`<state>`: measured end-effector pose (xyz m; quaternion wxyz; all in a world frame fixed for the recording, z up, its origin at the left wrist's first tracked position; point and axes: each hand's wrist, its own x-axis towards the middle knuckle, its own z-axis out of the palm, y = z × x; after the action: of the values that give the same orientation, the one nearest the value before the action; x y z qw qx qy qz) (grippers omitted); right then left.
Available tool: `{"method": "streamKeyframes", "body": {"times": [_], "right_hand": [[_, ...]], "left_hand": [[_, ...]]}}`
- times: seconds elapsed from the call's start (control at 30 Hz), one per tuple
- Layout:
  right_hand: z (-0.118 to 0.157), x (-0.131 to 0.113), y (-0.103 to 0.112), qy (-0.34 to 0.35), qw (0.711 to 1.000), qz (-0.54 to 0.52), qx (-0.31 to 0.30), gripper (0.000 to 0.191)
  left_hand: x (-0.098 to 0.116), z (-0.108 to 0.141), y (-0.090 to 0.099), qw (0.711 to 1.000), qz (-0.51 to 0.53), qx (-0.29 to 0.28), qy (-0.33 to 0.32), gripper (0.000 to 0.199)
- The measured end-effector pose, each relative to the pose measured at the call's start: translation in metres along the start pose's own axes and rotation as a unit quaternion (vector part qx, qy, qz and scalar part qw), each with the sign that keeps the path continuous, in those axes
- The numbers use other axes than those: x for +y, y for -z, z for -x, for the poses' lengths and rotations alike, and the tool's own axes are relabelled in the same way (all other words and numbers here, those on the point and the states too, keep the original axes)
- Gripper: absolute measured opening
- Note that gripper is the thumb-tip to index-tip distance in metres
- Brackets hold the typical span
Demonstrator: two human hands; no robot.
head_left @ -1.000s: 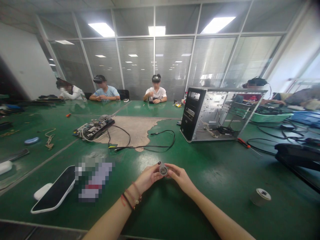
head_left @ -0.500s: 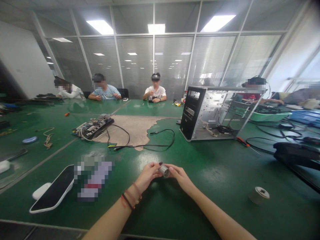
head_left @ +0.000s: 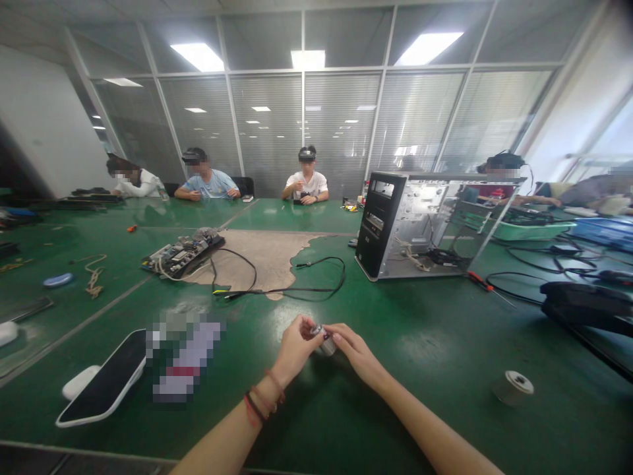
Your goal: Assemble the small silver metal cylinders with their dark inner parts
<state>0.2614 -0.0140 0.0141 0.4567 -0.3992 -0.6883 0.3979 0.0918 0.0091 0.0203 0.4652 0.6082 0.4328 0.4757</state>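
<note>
A small silvery cylinder (head_left: 326,344) is held between my two hands above the green table (head_left: 420,409). My left hand (head_left: 297,344) is closed on its left and upper end, the thumb lying across it. From the right, the fingers of my right hand (head_left: 352,346) press against its side. Fingers partly hide the cylinder's upper end. Off to the right stands a second round metal piece with a pale top (head_left: 517,384), untouched.
A phone (head_left: 106,376) lies at the left. Beyond my hands are a circuit board (head_left: 185,252), a black cable (head_left: 326,288) and an open computer case (head_left: 380,227). A screwdriver (head_left: 479,282) lies right of the case. Several people sit around the table.
The cylinder has turned in my hands, so its open end no longer faces me. My left thumb has moved down across it, and the left fingers have shifted.
</note>
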Motion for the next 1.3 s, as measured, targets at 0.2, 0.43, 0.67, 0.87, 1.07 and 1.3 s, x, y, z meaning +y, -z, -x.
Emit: {"method": "streamKeyframes", "body": {"times": [0.2,0.43,0.67,0.87,1.07,1.3], "right_hand": [[0.000,-0.001,0.000,0.013,1.000,0.015,-0.010,0.037],[0.002,0.002,0.000,0.047,0.998,0.022,-0.047,0.035],[0.000,0.009,-0.006,0.098,0.984,0.145,-0.003,0.034],[0.001,0.011,-0.004,0.115,0.981,0.155,-0.004,0.035],[0.002,0.011,-0.003,0.114,0.983,0.143,0.010,0.038],[0.002,0.014,-0.004,0.104,0.985,0.136,0.035,0.042]], "left_hand": [[0.008,0.006,-0.001,0.990,-0.122,0.011,-0.076,0.023],[0.008,0.008,-0.001,0.964,-0.224,0.033,-0.137,0.023],[0.012,0.010,-0.004,0.948,-0.255,-0.011,-0.190,0.024],[0.012,0.010,-0.005,0.939,-0.263,-0.024,-0.219,0.027],[0.015,0.011,-0.004,0.940,-0.248,-0.045,-0.230,0.034],[0.018,0.010,-0.004,0.931,-0.254,-0.077,-0.250,0.034]]}}
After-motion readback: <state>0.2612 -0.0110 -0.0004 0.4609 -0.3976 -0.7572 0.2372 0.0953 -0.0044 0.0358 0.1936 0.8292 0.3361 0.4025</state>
